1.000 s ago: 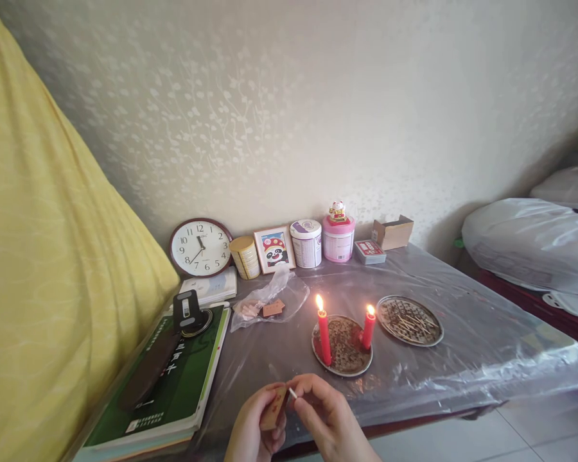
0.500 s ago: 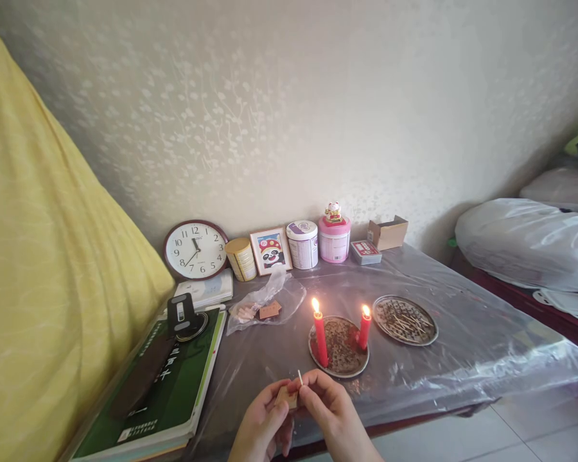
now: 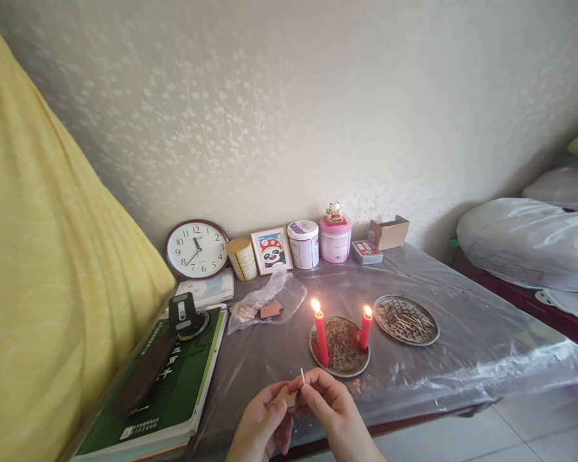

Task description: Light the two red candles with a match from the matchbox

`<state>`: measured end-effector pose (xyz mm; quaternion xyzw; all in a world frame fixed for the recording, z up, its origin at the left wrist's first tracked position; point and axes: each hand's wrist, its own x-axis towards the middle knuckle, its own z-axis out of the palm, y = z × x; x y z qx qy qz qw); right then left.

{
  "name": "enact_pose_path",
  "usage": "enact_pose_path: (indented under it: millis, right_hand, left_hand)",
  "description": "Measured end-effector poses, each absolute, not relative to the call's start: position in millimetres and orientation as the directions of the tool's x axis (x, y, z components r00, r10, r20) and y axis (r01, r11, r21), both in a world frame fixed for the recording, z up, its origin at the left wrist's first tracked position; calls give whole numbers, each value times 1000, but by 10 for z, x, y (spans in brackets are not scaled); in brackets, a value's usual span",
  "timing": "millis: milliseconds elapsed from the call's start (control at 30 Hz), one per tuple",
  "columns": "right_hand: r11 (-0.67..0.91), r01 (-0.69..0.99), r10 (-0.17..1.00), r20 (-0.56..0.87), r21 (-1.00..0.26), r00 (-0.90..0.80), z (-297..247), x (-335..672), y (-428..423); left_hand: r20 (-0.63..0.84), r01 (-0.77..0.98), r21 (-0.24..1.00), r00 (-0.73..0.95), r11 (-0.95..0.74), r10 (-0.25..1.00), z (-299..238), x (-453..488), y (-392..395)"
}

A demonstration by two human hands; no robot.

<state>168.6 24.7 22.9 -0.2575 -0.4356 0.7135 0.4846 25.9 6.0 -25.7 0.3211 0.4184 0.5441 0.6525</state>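
Observation:
My left hand [image 3: 260, 423] is closed around a small tan matchbox [image 3: 286, 395] at the table's front edge. Pressed against it, my right hand [image 3: 334, 414] pinches a thin matchstick [image 3: 302, 376] whose pale end points up. Just beyond my hands stands a round metal plate [image 3: 341, 369] with two lit red candles, the taller candle [image 3: 321, 339] on the left and the shorter candle [image 3: 365, 328] on the right. A second metal plate [image 3: 406, 319] holding several used matchsticks lies to the right of it.
A plastic sheet covers the table [image 3: 462, 359]. Along the wall stand a clock [image 3: 196, 249], tins [image 3: 303, 244], a framed picture [image 3: 271, 249] and a cardboard box [image 3: 389, 232]. Green books [image 3: 168, 385] lie at the left, a plastic bag [image 3: 264, 301] behind the candles, wrapped bedding [image 3: 525, 244] at the right.
The matchbox has turned from held upright to lower in my left hand. The matchstick now points up beside it. The view shifted slightly left and back.

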Motion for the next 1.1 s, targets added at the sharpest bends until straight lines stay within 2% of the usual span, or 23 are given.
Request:
enact_pose_path:
  millis: [567, 1100]
  right_hand:
    - [-174, -453, 914, 28, -875, -405, 251, 1701, 245]
    - [-145, -414, 914, 38, -899, -403, 116, 1721, 259]
  left_hand:
    - [-209, -447, 869, 54, 211, 976, -208, 269, 38]
    - [-196, -365, 909, 53, 202, 979, -197, 266, 29]
